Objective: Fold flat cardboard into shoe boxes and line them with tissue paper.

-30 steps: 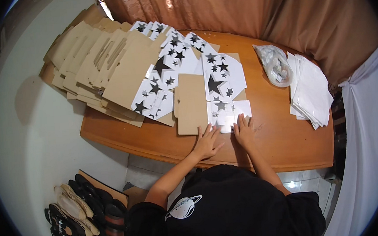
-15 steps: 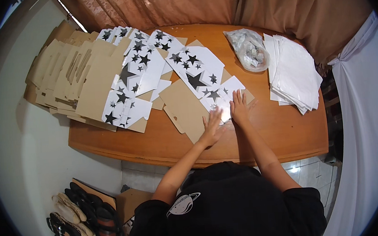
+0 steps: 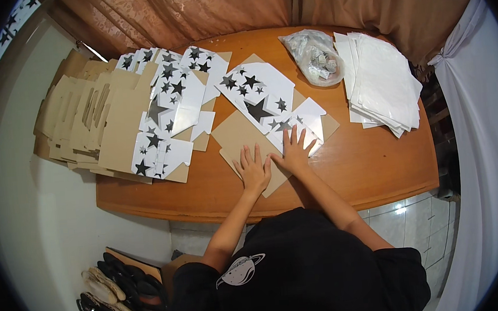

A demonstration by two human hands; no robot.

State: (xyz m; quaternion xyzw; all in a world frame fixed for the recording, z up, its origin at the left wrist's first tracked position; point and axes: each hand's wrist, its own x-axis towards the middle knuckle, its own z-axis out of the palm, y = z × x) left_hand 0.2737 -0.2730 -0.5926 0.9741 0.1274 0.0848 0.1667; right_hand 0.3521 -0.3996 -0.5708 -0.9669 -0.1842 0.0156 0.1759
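Both palms flat on the star-print box blank

Compared with half a second back, your left hand (image 3: 254, 169) has slid down onto the plain brown flap while your right hand (image 3: 294, 150) stays near the white star-printed edge; fingers on both are spread and released, pressing, not gripping. The flat cardboard blank (image 3: 260, 111) lies mid-table (image 3: 373, 169), kraft on one side, glossy white with black stars on the other. Its lower corner is covered by your hands. The clear bag (image 3: 314, 57) holds small bits, too blurry to make out, next to a white sheet stack (image 3: 381, 83).
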